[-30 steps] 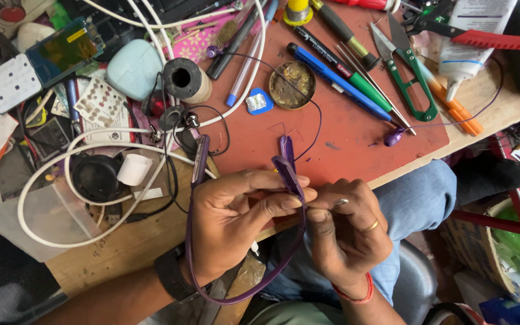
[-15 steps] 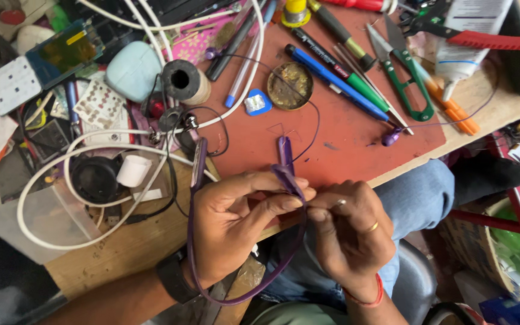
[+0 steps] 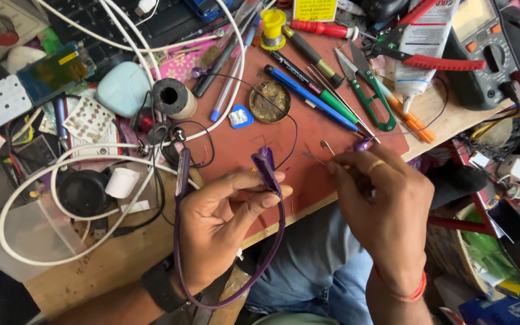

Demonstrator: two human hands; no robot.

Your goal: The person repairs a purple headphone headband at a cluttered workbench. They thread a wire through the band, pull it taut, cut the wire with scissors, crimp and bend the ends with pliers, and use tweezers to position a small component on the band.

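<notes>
My left hand (image 3: 221, 222) grips one end piece (image 3: 266, 165) of a purple neckband earphone (image 3: 275, 247) over the front edge of the red mat (image 3: 332, 135). The band loops down below my wrist and comes back up to its other end (image 3: 182, 171). A thin dark wire runs from the held end toward a small purple earbud (image 3: 363, 144). My right hand (image 3: 383, 201) is to the right of the band, apart from it. Its fingertips pinch a thin metal tool (image 3: 320, 155) that points left just above the mat.
The mat holds a round solder tin (image 3: 273, 101), a blue pen (image 3: 308, 96), green snips (image 3: 371, 99), a red-handled cutter (image 3: 434, 60) and screwdrivers. A multimeter (image 3: 482, 48) stands at the back right. White cable (image 3: 61, 198), a tape roll (image 3: 173, 96) and small parts crowd the left.
My right hand has let go of the neckband end and moved right, now pinching a thin metal tool. The left hand still holds the band, lifted slightly.
</notes>
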